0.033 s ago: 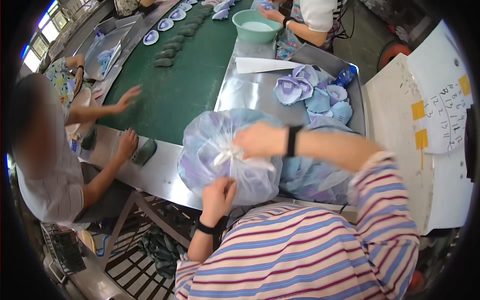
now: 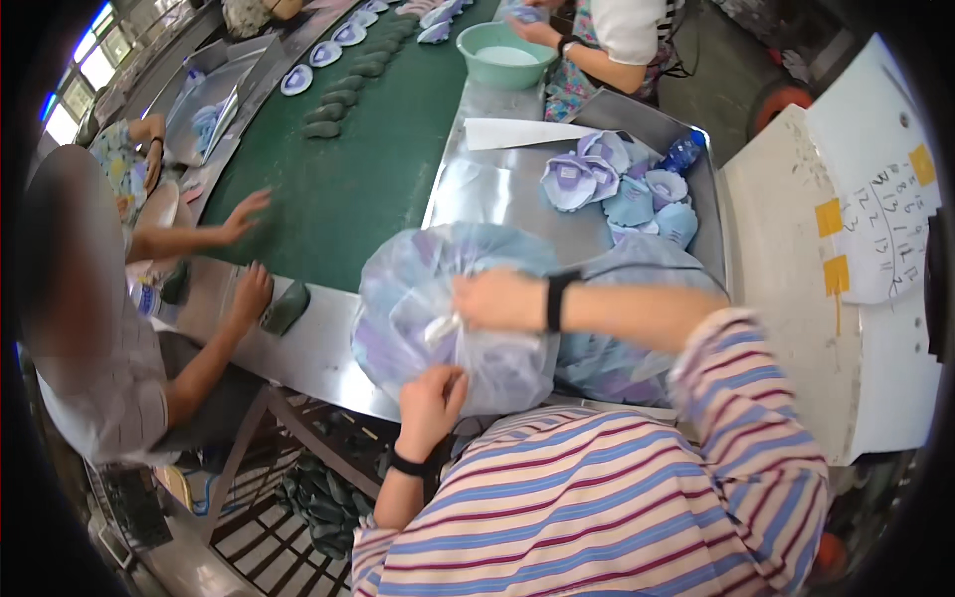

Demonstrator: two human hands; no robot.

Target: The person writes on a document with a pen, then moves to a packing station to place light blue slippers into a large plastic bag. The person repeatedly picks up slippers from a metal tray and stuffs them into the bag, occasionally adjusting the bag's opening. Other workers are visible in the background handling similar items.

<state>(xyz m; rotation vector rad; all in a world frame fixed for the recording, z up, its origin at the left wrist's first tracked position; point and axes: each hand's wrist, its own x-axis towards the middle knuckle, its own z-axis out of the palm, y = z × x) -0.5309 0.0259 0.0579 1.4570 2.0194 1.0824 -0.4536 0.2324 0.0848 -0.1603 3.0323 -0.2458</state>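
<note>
A full, see-through plastic bag stands on the metal table in front of me, with lilac and pale blue pieces showing through it. Its white gathered neck sits on top, twisted or knotted. My right hand is closed on the plastic at the neck, somewhat blurred, its fingertips partly hidden. Low on the near side, my left hand is closed with thumb and finger pinched against the bag's plastic. Touching its right side is a second filled bag, partly behind my right forearm.
A metal tray holds loose lilac and blue cup-shaped pieces and a blue bottle. On the left, a co-worker's hands are over the green belt, which carries rows of dark moulds. A green basin stands beyond.
My right hand has moved a little left and down over the bag's neck. The left hand stays at the near side, and the whole view has shifted slightly.
</note>
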